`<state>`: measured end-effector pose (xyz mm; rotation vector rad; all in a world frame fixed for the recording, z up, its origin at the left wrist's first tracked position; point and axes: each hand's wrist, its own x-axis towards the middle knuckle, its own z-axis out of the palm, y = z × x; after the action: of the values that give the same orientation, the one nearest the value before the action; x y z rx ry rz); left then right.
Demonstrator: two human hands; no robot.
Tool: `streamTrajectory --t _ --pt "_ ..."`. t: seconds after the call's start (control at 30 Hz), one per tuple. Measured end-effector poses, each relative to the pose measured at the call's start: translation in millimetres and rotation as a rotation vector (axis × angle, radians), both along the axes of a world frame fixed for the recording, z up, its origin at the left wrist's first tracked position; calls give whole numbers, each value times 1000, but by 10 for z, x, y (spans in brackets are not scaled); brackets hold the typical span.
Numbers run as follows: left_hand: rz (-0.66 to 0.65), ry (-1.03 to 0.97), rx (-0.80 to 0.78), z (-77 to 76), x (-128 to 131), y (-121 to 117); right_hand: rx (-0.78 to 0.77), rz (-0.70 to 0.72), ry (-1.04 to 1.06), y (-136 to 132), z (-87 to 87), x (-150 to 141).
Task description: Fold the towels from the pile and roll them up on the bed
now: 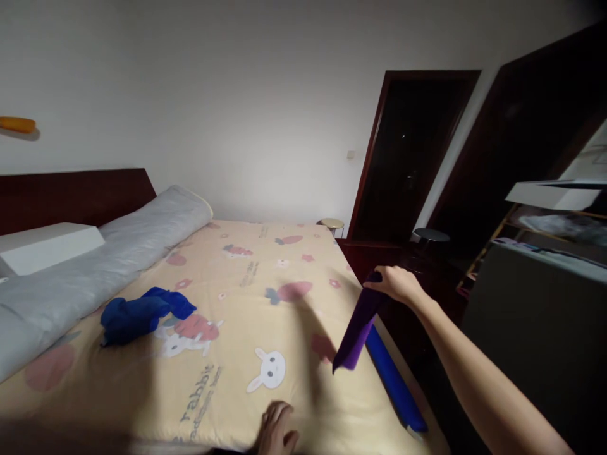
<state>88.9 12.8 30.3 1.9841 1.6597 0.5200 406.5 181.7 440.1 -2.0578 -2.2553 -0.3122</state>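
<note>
My right hand (393,282) grips the upper end of a folded purple cloth (358,332), which hangs down in a long narrow strip over the bed's right side. Close to the near edge of the bed (303,328), my left hand (278,430) is at the sheet, thumb apart from its loosely bent fingers, with nothing seen in it. A long blue folded cloth (393,379) lies along the right edge, partly behind the purple one. Farther left, a crumpled blue cloth (142,313) rests on the rabbit-patterned sheet.
A grey rolled quilt (128,253) and a white box-like object (52,243) lie by the dark headboard (71,196). Beyond the bed are a round stool (332,224), a dark stool (431,235) and a dark door (412,158). A loaded shelf (554,230) stands to the right.
</note>
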Motion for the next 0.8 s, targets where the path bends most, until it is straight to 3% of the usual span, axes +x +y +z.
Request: streamTrajectory --t 0.1,0.2,0.3,0.47,0.57,0.67,0.8 --pt "-16 -3 -10 -18 0 9 144 -81 30 157 85 171" --pt "12 6 30 10 17 -14 314 -64 86 178 -147 287" --pt "30 -3 53 66 29 -39 369 86 151 4 -775 346" --pt "21 -34 42 206 5 -43 276 360 91 -582 -2337 462" --pt "23 -80 66 271 -10 -39 235 445 33 -861 -3092 617" --pt "29 -166 114 283 -6 -32 240 404 36 -1013 -3497 786" --pt "72 -264 111 296 -98 41 304 372 46 -1188 -3736 908"
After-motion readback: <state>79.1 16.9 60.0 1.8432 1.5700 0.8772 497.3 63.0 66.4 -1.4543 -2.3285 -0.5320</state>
